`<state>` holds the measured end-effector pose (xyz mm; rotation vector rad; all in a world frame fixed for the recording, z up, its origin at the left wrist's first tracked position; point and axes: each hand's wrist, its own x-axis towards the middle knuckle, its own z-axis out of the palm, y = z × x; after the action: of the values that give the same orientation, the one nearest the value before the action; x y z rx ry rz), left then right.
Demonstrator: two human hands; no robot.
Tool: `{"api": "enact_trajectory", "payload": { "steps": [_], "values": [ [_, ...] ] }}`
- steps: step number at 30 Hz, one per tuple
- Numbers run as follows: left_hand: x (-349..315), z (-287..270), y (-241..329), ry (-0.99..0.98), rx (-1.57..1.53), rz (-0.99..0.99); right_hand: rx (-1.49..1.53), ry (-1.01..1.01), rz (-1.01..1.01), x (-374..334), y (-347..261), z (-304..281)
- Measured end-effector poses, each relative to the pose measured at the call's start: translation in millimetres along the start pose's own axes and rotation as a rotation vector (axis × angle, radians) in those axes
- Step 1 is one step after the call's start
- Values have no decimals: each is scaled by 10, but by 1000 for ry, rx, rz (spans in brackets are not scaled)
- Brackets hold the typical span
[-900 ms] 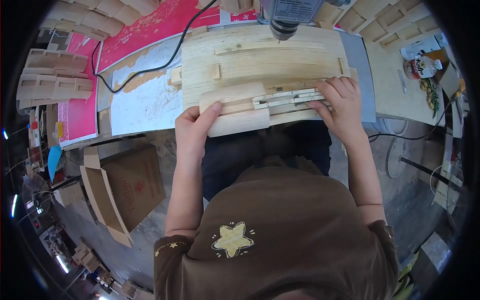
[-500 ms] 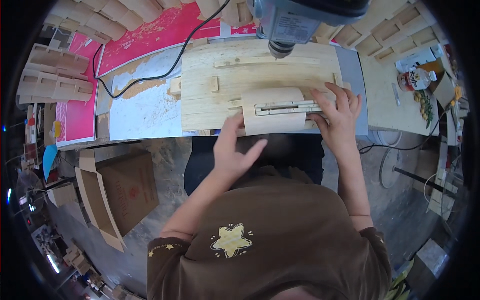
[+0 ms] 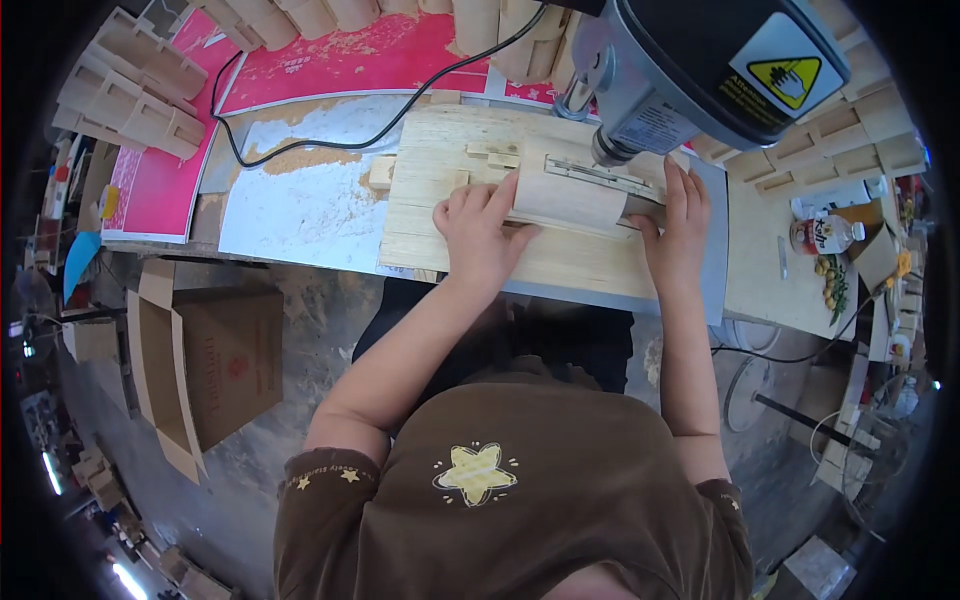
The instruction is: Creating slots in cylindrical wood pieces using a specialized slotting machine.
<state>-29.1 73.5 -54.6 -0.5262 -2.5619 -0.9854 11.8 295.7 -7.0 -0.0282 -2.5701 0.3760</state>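
A curved pale wooden piece point(image 3: 575, 202) lies on the plywood board, with a long slotted strip point(image 3: 598, 176) set in its top. My left hand point(image 3: 482, 232) is closed on the piece's left end, thumb along the near edge. At the other end, my right hand point(image 3: 674, 222) grips the piece, its fingers on the far side and the thumb on the near side. The drill press chuck point(image 3: 612, 148) hangs just above the far edge of the strip; whether a bit touches it is hidden.
The plywood board point(image 3: 430, 215) bears small wooden blocks point(image 3: 490, 150). Curved wooden pieces point(image 3: 140, 95) are stacked around the bench. A black cable point(image 3: 330, 146) crosses the sawdusty left side. A bottle point(image 3: 826, 235) stands at right; a cardboard box point(image 3: 230, 365) sits on the floor.
Both hands have pushed the wooden piece away from me, under the drill chuck. My left hand has closed on its left end. The view has shifted.
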Motion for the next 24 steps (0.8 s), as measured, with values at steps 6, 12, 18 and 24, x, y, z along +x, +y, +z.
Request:
{"api": "enact_trajectory", "payload": {
  "steps": [6,12,18,24],
  "values": [
    [109,-20,-275,24,-69,83,157,-25,-70,101,6,33],
    [123,-74,-313,1,-47,117,798,143,33,296,71,-421],
    [109,-61,-347,-27,-28,106,392,497,-136,1496,117,-1232],
    [96,-51,-314,-36,-18,83,172,396,-49,1533,-73,-1138]
  ]
}}
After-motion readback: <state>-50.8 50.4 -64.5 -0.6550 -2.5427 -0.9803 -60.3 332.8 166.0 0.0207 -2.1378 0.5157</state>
